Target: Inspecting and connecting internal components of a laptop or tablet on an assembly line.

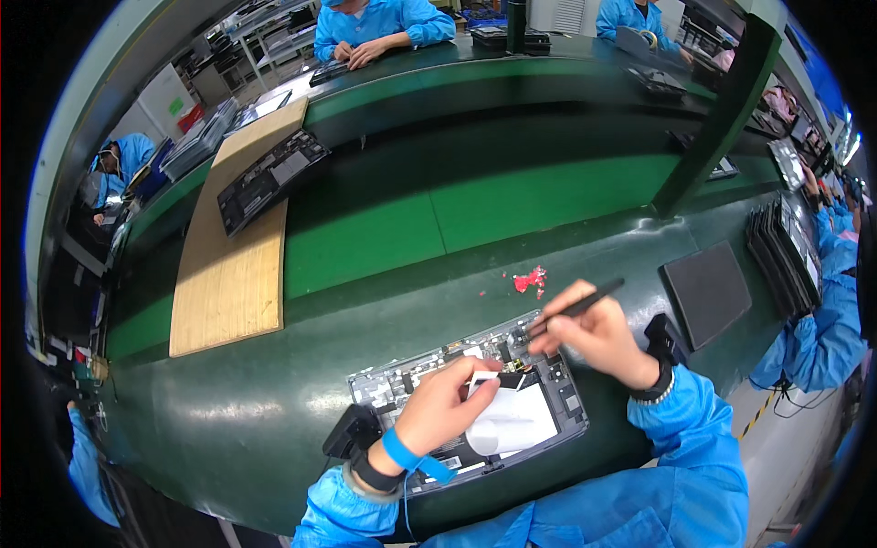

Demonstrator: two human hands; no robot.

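An opened laptop chassis (373, 391), with its circuit board exposed, lies on the green bench in front of me. My left hand (440, 409) is over its middle, thumb and fingers pinched on a white paper sheet (534, 413). That sheet hangs over the chassis, and its lower edge is curled. Black tweezers (598, 294) are gripped in my right hand (594, 333), above the chassis's far right corner. Their tips point down and left toward the board; whether they hold or touch anything is too small to tell.
Red scraps (529, 280) lie beyond the chassis. At right are a dark flat panel (707, 290) and a stack of dark panels (784, 256). Another laptop chassis (272, 179) rests on a wooden board (228, 301). A green post (722, 128) rises at right. Several people in blue work nearby.
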